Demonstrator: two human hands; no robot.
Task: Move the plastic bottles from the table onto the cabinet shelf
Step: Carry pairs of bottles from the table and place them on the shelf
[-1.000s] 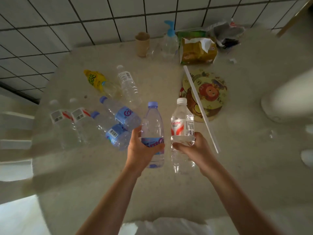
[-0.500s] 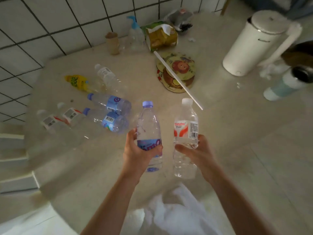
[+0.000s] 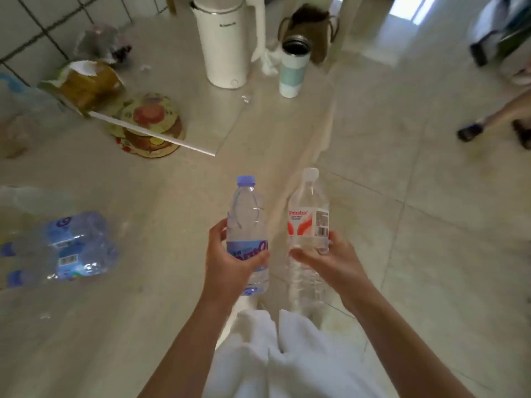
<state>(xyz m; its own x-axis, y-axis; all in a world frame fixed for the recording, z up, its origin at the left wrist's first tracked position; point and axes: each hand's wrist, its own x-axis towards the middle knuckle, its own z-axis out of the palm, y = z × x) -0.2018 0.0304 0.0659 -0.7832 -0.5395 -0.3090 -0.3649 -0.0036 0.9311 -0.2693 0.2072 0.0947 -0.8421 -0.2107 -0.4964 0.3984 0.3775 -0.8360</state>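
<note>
My left hand [image 3: 230, 259] grips a clear bottle with a blue cap and blue label [image 3: 248, 214], held upright. My right hand [image 3: 327, 259] grips a clear bottle with a white cap and red-and-white label [image 3: 309, 208], also upright. Both bottles hang over the table's right edge and the floor. Two blue-labelled bottles [image 3: 77, 248] lie on their sides on the beige table [image 3: 161, 214] at the left; a clear one [image 3: 31, 196] lies blurred behind them. No cabinet shelf is in view.
A white kettle [image 3: 227, 44], a lidless tumbler [image 3: 293, 70], a round cartoon mat [image 3: 149, 124] with a white stick [image 3: 161, 133] across it and a tissue pack [image 3: 89, 84] stand at the back of the table. Another person's feet [image 3: 488, 124] are on the tiled floor at right.
The view has swung right, from the table toward the floor. Both hands still hold their bottles upright; the lying bottles have slid to the left edge of the view.
</note>
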